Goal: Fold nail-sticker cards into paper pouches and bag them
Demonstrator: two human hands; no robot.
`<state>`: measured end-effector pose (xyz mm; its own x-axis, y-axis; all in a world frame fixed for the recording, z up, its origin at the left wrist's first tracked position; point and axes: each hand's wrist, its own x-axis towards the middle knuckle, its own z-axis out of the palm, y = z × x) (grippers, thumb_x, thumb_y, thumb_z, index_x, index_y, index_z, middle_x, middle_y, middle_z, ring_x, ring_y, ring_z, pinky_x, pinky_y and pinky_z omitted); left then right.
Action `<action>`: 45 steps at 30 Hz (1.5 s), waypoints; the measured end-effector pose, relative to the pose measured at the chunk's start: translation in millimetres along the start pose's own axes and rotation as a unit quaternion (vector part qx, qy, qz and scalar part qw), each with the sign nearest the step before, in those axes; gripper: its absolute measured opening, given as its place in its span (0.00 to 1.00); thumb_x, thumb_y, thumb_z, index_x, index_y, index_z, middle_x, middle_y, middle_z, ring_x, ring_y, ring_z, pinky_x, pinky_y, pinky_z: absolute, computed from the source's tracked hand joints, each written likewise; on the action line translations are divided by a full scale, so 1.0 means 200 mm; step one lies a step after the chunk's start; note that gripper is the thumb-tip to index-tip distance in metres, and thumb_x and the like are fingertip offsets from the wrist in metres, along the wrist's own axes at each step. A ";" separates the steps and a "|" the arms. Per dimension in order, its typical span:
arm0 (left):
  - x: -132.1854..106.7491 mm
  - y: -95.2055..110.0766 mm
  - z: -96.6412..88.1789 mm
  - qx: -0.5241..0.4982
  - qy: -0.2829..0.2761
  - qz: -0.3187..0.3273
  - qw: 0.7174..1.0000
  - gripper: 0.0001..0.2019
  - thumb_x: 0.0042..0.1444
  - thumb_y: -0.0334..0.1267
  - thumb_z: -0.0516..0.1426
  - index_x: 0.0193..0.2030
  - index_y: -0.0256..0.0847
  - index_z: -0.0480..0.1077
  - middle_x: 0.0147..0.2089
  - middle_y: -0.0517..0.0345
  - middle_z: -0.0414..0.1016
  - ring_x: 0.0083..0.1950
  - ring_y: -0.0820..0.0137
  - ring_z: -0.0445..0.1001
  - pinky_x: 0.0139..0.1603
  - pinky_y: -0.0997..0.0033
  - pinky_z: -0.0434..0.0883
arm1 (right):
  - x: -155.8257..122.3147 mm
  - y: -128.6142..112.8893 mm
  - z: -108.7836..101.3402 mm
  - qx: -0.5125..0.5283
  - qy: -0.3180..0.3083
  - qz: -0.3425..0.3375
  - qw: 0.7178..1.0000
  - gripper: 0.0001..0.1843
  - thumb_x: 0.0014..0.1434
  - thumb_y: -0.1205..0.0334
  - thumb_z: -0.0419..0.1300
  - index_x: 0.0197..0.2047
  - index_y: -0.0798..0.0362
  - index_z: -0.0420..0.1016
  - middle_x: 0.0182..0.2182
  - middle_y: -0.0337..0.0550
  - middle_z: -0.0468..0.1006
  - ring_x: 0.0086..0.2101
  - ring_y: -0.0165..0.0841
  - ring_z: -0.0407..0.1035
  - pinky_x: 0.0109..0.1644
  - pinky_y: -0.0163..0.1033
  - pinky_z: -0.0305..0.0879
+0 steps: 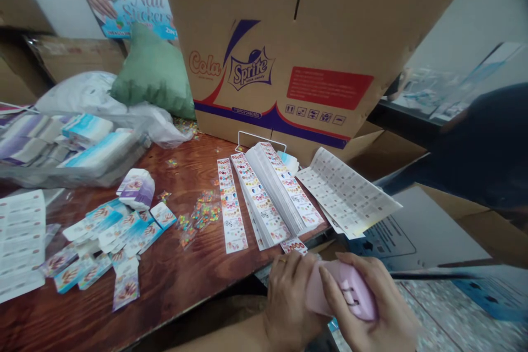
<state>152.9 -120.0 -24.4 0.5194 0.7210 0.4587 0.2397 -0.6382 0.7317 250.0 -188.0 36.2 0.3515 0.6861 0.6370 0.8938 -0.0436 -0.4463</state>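
Over the floor beyond the table's front edge, both my hands are on what looks like a pink bottle (358, 292). My left hand (286, 294) wraps round its paler body, fingers closed, with a ring on one finger. My right hand (381, 300) grips the wider pink end, thumb along one side, where dark marks show. Just above my hands on the table lie long strips of printed stickers (264, 203), stacked and fanned. To their right, a printed sheet (346, 192) overhangs the edge.
Small nail-sticker boxes (111, 236) and colourful little packets (200, 214) lie on the wooden table (181, 269). A plastic tub (103, 168) of boxes stands at left. Behind rises a large carton (330, 27), with a green bag (152, 71) beside it. A dark-clothed person (487, 143) is at right.
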 end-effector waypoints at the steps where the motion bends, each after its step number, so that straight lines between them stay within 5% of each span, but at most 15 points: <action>1: 0.01 0.00 0.00 -0.011 -0.010 0.001 1.000 0.18 0.45 0.38 0.60 0.45 0.43 0.65 0.39 0.54 0.75 0.41 0.59 0.74 0.42 0.58 0.68 | 0.01 0.00 -0.01 0.005 -0.018 -0.014 1.000 0.13 0.56 0.58 0.61 0.44 0.52 0.69 0.35 0.45 0.72 0.33 0.36 0.71 0.34 0.39 0.69; 6: 0.02 0.00 -0.02 -0.052 -0.085 -0.001 0.995 0.21 0.38 0.43 0.63 0.40 0.43 0.65 0.36 0.56 0.75 0.37 0.61 0.74 0.37 0.60 0.68 | 0.04 0.02 -0.06 0.030 -0.066 -0.074 0.995 0.12 0.56 0.61 0.61 0.44 0.52 0.69 0.36 0.46 0.73 0.35 0.36 0.72 0.36 0.37 0.70; 15: -0.01 -0.05 0.03 0.080 0.081 0.073 0.991 0.19 0.50 0.42 0.58 0.49 0.42 0.65 0.42 0.54 0.76 0.43 0.61 0.74 0.45 0.60 0.68 | 0.00 -0.06 0.05 -0.059 0.018 0.086 0.994 0.16 0.59 0.47 0.57 0.41 0.51 0.72 0.35 0.43 0.76 0.34 0.35 0.73 0.38 0.37 0.67; 22: 0.00 -0.07 0.03 0.105 0.099 0.097 0.985 0.17 0.55 0.40 0.54 0.51 0.39 0.65 0.42 0.52 0.76 0.43 0.61 0.74 0.47 0.59 0.67 | 0.02 -0.07 0.04 -0.098 -0.001 0.077 0.992 0.19 0.60 0.44 0.54 0.44 0.51 0.71 0.37 0.44 0.76 0.33 0.34 0.74 0.33 0.35 0.67; 31: 0.04 -0.07 -0.01 0.122 0.115 0.111 0.979 0.16 0.52 0.35 0.55 0.49 0.40 0.66 0.41 0.51 0.77 0.42 0.62 0.76 0.45 0.60 0.71 | 0.05 -0.01 0.00 -0.051 -0.032 -0.018 0.998 0.19 0.59 0.51 0.58 0.49 0.51 0.67 0.38 0.47 0.75 0.33 0.34 0.75 0.32 0.34 0.71; 33: 0.07 -0.08 -0.03 0.088 0.092 0.116 0.985 0.17 0.49 0.37 0.56 0.47 0.40 0.67 0.39 0.51 0.77 0.39 0.62 0.76 0.40 0.62 0.73 | 0.08 0.01 -0.03 -0.016 -0.081 -0.059 0.995 0.24 0.56 0.50 0.61 0.52 0.51 0.65 0.39 0.48 0.75 0.34 0.35 0.75 0.31 0.34 0.72; 36: 0.11 -0.07 -0.05 -0.045 -0.027 0.082 0.995 0.20 0.43 0.41 0.61 0.45 0.41 0.68 0.38 0.54 0.77 0.37 0.63 0.77 0.36 0.65 0.75 | 0.12 0.03 -0.07 0.064 -0.136 -0.091 0.984 0.28 0.52 0.53 0.65 0.53 0.50 0.64 0.40 0.47 0.75 0.38 0.37 0.74 0.37 0.36 0.73; 40: 0.15 -0.04 -0.07 -0.193 -0.140 0.008 0.971 0.23 0.39 0.41 0.64 0.45 0.41 0.69 0.43 0.55 0.77 0.41 0.63 0.77 0.42 0.67 0.76 | 0.12 0.05 -0.09 0.174 -0.127 -0.104 0.971 0.29 0.51 0.62 0.65 0.56 0.48 0.63 0.48 0.48 0.73 0.48 0.39 0.70 0.49 0.38 0.70; 45: 0.12 -0.03 -0.04 -0.241 -0.201 -0.048 0.948 0.26 0.38 0.38 0.66 0.48 0.41 0.69 0.46 0.53 0.76 0.45 0.60 0.77 0.45 0.65 0.76 | 0.09 0.10 -0.09 0.274 -0.138 -0.086 0.948 0.28 0.45 0.62 0.69 0.51 0.47 0.68 0.45 0.46 0.72 0.44 0.38 0.70 0.46 0.39 0.69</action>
<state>158.3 -96.1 -13.9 0.8085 0.5462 0.2189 -0.0495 -0.3076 0.9502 278.3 -189.7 49.6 0.0603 0.8165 0.5742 0.6255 0.4174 -0.6592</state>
